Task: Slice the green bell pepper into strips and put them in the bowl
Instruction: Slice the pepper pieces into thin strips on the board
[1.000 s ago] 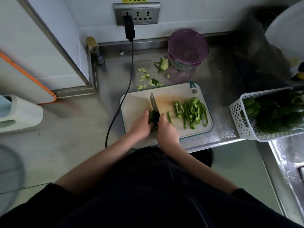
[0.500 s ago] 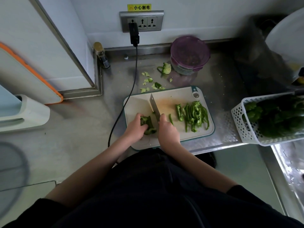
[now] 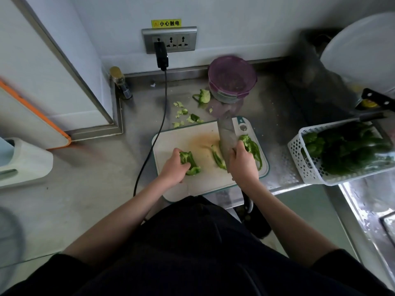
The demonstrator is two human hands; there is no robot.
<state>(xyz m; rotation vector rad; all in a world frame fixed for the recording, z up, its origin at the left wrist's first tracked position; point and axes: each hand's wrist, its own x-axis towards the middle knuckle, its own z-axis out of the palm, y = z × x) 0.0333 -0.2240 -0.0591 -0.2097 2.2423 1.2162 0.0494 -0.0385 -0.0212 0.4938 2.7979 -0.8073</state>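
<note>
1. A white cutting board (image 3: 198, 184) with a teal rim is seen lying on the steel counter (image 3: 275, 116), directly in front of the person.
2. An uncut piece of green bell pepper (image 3: 189, 163) is held down on the board's left part by the left hand (image 3: 173, 169); the fingers are curled over its near side, pressed together.
3. A cleaver (image 3: 227, 137) is gripped at the handle by the right hand (image 3: 243, 165), fingers wrapped closed around it; the broad blade is pointed away from the person, over the board's right half.
4. Cut pepper strips (image 3: 218, 158) are seen just left of the blade, and more strips (image 3: 252, 148) lie on its right side, partly hidden by the right hand.
5. A purple-lidded round container (image 3: 232, 79) is placed beyond the board near the wall; whether it is the bowl cannot be told.
6. Pale pepper scraps (image 3: 181, 113) and a stem core (image 3: 203, 96) are scattered on the counter between board and container.
7. A white perforated basket (image 3: 307, 165) holding dark green peppers is set at the right.
8. A black cable (image 3: 158, 133) is run from the wall socket (image 3: 170, 40) down past the board's left edge.
</note>
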